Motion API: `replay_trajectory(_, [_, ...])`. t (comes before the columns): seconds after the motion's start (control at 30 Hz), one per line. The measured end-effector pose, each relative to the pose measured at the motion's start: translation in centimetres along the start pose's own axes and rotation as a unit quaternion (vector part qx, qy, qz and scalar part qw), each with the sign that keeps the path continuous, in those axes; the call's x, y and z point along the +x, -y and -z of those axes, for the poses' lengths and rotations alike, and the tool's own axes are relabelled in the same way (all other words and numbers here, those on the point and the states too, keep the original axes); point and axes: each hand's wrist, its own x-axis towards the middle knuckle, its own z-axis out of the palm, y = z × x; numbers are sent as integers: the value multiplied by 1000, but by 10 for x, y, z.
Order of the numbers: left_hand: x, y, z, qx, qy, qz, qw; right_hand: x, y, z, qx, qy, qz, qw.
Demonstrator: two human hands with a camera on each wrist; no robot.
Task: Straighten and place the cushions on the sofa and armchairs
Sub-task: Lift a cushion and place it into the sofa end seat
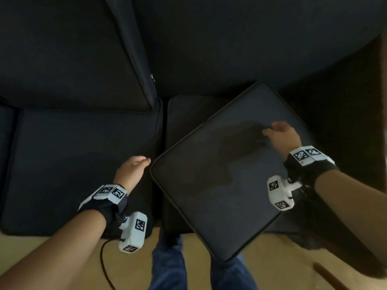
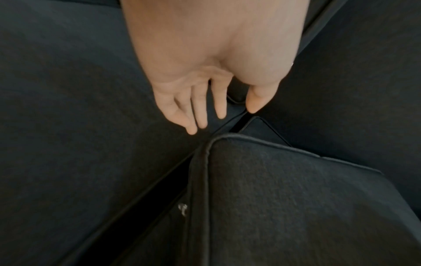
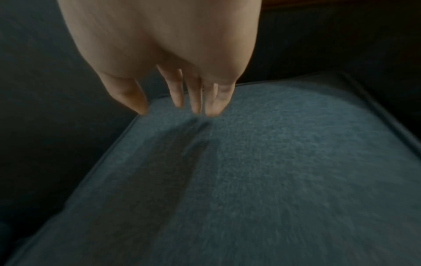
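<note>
A square dark blue cushion (image 1: 226, 174) lies skewed on the right seat of the dark sofa (image 1: 230, 38), one corner hanging over the front edge. My right hand (image 1: 274, 130) is over its far right part with straight fingers. In the right wrist view those fingers (image 3: 196, 97) are at the fabric of the cushion (image 3: 273, 171); contact cannot be told. My left hand (image 1: 138, 164) is just left of the cushion's left corner, above the left seat cushion (image 1: 83, 164). The left wrist view shows the left hand (image 2: 224, 117) spread, holding nothing.
A back cushion (image 1: 73, 59) with a zipper pull (image 1: 152, 77) leans on the left. Tan floor (image 1: 272, 258), a black cable (image 1: 103, 258) and my legs in jeans (image 1: 167, 268) are in front of the sofa. A brown wooden surface (image 1: 356, 101) flanks the right.
</note>
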Motion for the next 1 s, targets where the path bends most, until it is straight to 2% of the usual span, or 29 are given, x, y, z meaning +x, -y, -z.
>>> replay_trajectory(0.13, [13, 3, -44, -127, -8, 90, 988, 50, 3, -8, -128, -39, 88, 987])
replay_trajectory(0.2, [17, 7, -62, -186, -14, 114, 976, 75, 8, -7, -141, -60, 103, 983])
replay_trajectory(0.33, [25, 21, -74, -284, -60, 104, 951, 119, 20, 0, -97, -49, 74, 991])
replay_trajectory(0.47, [30, 38, -77, -381, -20, 110, 918, 138, 22, 1, -46, 2, 23, 999])
replay_trajectory(0.63, [2, 22, -85, -460, 9, 90, 883, 123, 17, 12, -33, -3, 19, 999])
replay_trajectory(0.77, [-49, 10, -83, -521, 18, 74, 850, 97, 13, 33, 29, 16, 10, 999])
replay_trajectory(0.87, [-89, 11, -79, -551, -23, 75, 831, 64, 3, 48, 62, -2, -6, 998])
replay_trajectory(1.0, [-131, -4, -62, -573, -78, 70, 813, 10, -9, 75, 163, -53, -61, 983])
